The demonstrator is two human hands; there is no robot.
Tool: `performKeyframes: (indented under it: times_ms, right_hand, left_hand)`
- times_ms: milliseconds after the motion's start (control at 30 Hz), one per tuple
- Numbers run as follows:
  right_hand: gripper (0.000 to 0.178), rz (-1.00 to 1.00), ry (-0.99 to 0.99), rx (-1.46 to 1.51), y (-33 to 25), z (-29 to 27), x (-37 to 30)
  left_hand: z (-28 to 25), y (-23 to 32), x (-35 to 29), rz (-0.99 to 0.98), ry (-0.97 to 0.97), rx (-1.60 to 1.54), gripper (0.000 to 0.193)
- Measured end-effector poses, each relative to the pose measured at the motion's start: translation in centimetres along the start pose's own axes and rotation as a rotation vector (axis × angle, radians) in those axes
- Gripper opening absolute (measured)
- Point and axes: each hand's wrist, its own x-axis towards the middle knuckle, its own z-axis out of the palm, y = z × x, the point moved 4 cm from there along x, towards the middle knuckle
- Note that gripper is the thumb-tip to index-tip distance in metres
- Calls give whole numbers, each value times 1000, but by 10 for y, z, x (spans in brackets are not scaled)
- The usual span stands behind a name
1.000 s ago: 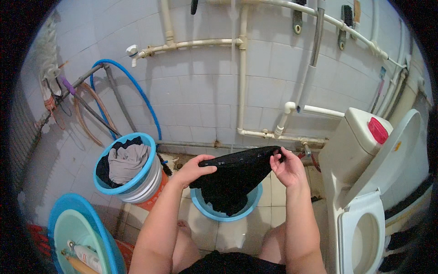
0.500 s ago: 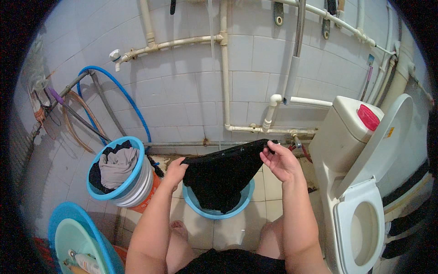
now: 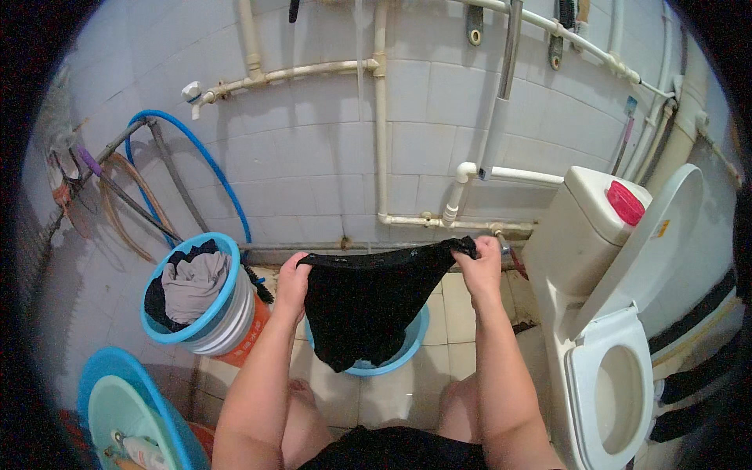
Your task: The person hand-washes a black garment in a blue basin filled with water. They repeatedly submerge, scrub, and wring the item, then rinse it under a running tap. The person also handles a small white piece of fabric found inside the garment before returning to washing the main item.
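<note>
A black garment with a waistband (image 3: 360, 301) hangs stretched between my two hands. My left hand (image 3: 292, 287) is closed on one end of the band. Gripping the other end, where the cloth bunches up, is my right hand (image 3: 481, 272), held slightly higher. The garment droops in front of a light-blue basin (image 3: 413, 351) on the tiled floor and hides most of its inside. Whether the lower edge of the cloth touches the basin cannot be made out.
At left, a blue basin (image 3: 232, 286) of grey and black clothes sits on a white-and-orange bucket (image 3: 249, 333). Nested blue and green basins (image 3: 106, 411) stand nearer. A toilet (image 3: 580, 243) with raised lid is at right. Pipes (image 3: 381, 149) and a blue hose (image 3: 223, 184) line the wall.
The garment is pulled straighter along its band. My right hand has turned and its fingers have closed tighter round the cloth. The whole view has shifted slightly.
</note>
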Motion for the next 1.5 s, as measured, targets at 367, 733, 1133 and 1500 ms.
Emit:
performKeyframes:
  times_ms: [367,733,1133,1500]
  right_hand:
    - [68,195,-635,256,-35,34,-31]
    - [33,-90,-426,-456,-42,30,-29]
    - [55,-100,-719,-197,-35,104,-95]
    - [18,-19,-379,229,-52,73,-50]
  left_hand:
    - [-2,8,-7,45,65,44,15]
    - [-6,11,2,123,20,297,13]
    - [65,7,-32,119,-322,514,20]
    - [45,-15,-30,148,-594,771,26]
